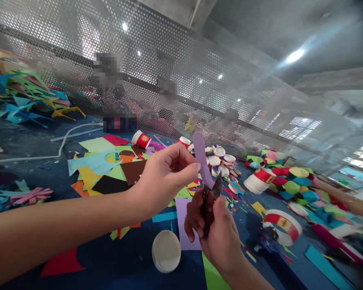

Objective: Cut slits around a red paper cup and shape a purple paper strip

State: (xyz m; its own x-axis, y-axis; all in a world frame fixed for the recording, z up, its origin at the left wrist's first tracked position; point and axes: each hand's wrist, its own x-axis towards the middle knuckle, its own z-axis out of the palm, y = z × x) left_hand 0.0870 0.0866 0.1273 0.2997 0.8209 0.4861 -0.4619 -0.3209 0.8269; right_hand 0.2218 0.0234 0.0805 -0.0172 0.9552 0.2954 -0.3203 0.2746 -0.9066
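Note:
My left hand (163, 177) pinches the edge of a purple paper strip (201, 155) between thumb and fingertips. The strip stands upright and its top end is rounded. Its lower end meets the blades of dark scissors (217, 186), which are parted. Wrapped around the scissors' handles is my right hand (219, 237), which partly hides them. Under the hands a purple paper sheet (183, 225) lies on the dark blue table (115, 266). Just left of that sheet is a round white cup (166, 251), seen from above.
Coloured paper scraps (121, 169) spread behind my left arm. A red and white paper cup (141, 139) lies farther back. On the right are stacked cups (259, 180), a red-and-white ring (282, 227) and another person's arm (345, 197). A perforated metal screen (169, 60) stands behind.

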